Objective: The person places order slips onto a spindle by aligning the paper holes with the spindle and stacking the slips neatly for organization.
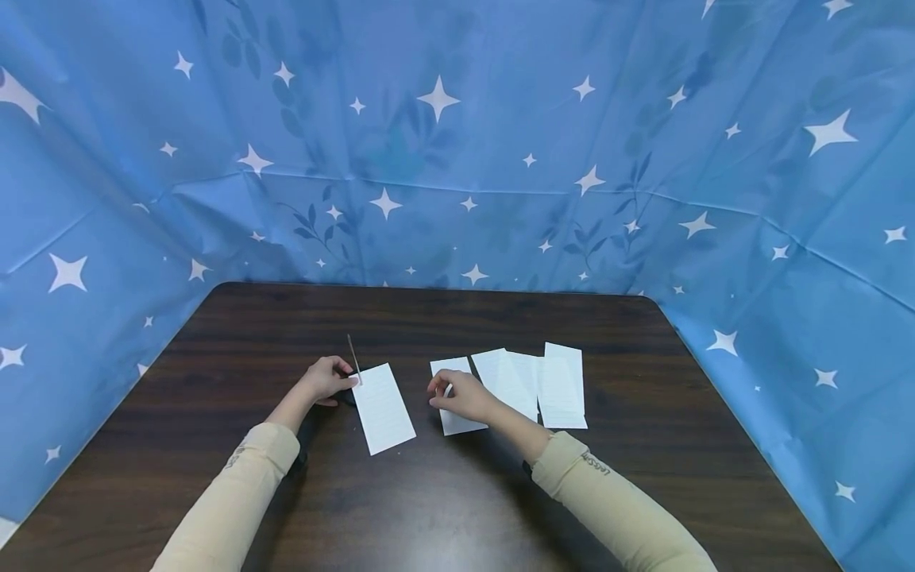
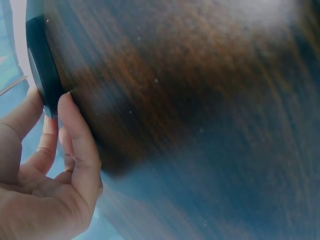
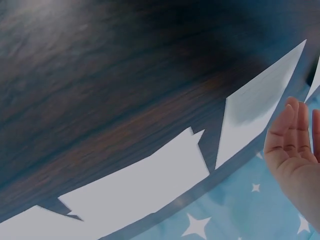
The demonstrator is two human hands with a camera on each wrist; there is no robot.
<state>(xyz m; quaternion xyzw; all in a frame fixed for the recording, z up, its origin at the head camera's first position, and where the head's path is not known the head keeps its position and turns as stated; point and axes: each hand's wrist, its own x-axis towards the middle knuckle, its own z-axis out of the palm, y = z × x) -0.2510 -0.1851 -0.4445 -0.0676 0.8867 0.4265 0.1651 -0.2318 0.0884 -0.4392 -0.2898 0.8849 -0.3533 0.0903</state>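
In the head view my left hand (image 1: 327, 381) is at the left edge of a white sheet of paper (image 1: 384, 409), its thumb near the top corner. The left wrist view shows that hand's thumb and fingers pinching the end of a dark flat object (image 2: 46, 67), whose kind I cannot tell. A thin brown stick (image 1: 353, 359) rises by the thumb. My right hand (image 1: 461, 395), fingers loosely bent and holding nothing, hovers over another white sheet (image 1: 465, 425). In the right wrist view, the sheet (image 3: 260, 105) lies beside that hand's fingers.
Several more white sheets (image 1: 511, 381) overlap to the right of my right hand, with one (image 1: 562, 385) at the far right of the row. All lie on a dark wooden table (image 1: 400, 508). A blue star-patterned curtain (image 1: 429, 143) hangs behind the table's far edge.
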